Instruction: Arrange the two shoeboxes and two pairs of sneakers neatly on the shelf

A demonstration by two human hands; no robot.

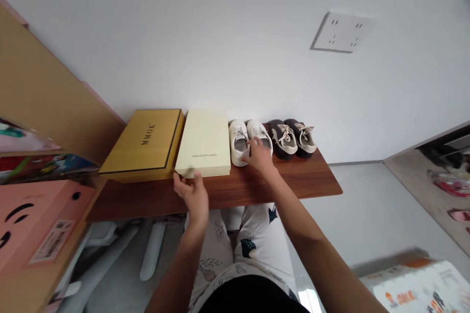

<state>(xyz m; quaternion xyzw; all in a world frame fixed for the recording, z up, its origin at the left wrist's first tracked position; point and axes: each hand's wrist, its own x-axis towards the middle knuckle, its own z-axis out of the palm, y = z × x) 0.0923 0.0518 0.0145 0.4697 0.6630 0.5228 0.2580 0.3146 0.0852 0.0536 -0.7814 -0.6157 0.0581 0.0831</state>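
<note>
My left hand point(194, 194) touches the near edge of a cream shoe box point(204, 143) marked MEIZHIYUAN, fingers spread and holding nothing. My right hand point(259, 155) rests on the heel end of a pair of white sneakers point(245, 141), fingers curved over the shoes; a firm grip cannot be made out. Both the box and the sneakers sit on a dark wooden shelf point(286, 183) against a white wall.
A gold box point(147, 143) marked MMOK lies left of the cream box. A pair of dark sneakers point(293, 138) stands right of the white pair. A pink box point(33, 220) and a wooden cabinet point(44, 102) fill the left. A wall socket point(342, 32) is above.
</note>
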